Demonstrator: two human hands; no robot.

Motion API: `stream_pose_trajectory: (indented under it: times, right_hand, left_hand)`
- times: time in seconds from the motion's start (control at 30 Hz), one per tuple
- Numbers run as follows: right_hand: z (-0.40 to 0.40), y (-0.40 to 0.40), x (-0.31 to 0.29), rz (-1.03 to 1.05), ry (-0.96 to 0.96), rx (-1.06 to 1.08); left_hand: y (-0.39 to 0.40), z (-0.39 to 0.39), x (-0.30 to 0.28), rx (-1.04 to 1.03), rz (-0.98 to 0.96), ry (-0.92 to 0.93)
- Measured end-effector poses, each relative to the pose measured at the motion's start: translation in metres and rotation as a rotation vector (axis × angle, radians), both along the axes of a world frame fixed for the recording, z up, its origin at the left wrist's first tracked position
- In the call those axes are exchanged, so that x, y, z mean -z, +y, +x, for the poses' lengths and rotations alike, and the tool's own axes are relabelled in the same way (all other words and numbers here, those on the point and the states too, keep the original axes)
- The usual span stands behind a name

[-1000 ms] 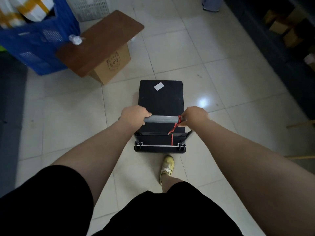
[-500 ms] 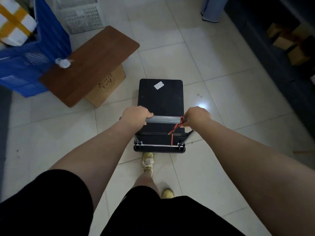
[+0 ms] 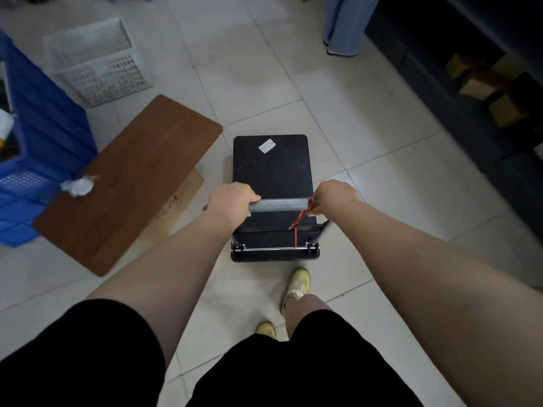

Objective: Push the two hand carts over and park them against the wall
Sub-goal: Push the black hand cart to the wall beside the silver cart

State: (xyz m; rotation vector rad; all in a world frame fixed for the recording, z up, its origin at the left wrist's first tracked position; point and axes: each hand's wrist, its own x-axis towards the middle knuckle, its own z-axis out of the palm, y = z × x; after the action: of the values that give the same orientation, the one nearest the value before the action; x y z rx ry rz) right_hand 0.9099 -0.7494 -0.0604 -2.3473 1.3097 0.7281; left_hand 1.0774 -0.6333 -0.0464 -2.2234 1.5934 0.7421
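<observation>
Cart (image 3: 271,168) fwd, prob. plastic deck

Place: looks like a storeroom or stockroom, indoors and dimly lit.
Floor: pale glossy floor tiles (image 3: 367,136), bare and scuffed.
Left side: a blue plastic crate (image 3: 44,148), and a white mesh basket (image 3: 100,66) standing behind it.
Makeshift surface: a brown wooden board (image 3: 138,177) lying across a cardboard box (image 3: 179,201), a crumpled white wad (image 3: 77,186) at the board's edge.
Right side: dark shelving (image 3: 458,92) with brown cartons (image 3: 482,86) tucked inside.
Moving gear: a black hand cart (image 3: 271,168) on the tiles, the kind used for hauling stock.
</observation>
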Motion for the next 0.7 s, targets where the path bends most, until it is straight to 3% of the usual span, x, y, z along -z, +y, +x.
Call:
stream_pose_trajectory:
  times: [0.17, 0.43, 0.7]
  right_hand:
    - [0.050, -0.084, 0.002, -0.029, -0.023, -0.034]
    - [0.128, -0.219, -0.003, -0.076, 0.016, -0.079]
    - [0.210, -0.355, -0.006, -0.060, 0.071, 0.013]
  left_hand:
    - [-0.084, 0.045, -0.004, -0.095, 0.014, 0.037]
    - [-0.210, 0.115, -0.005, 0.054, 0.005, -0.090]
    - [-0.344, 0.203, 0.002, 0.073, -0.060, -0.049]
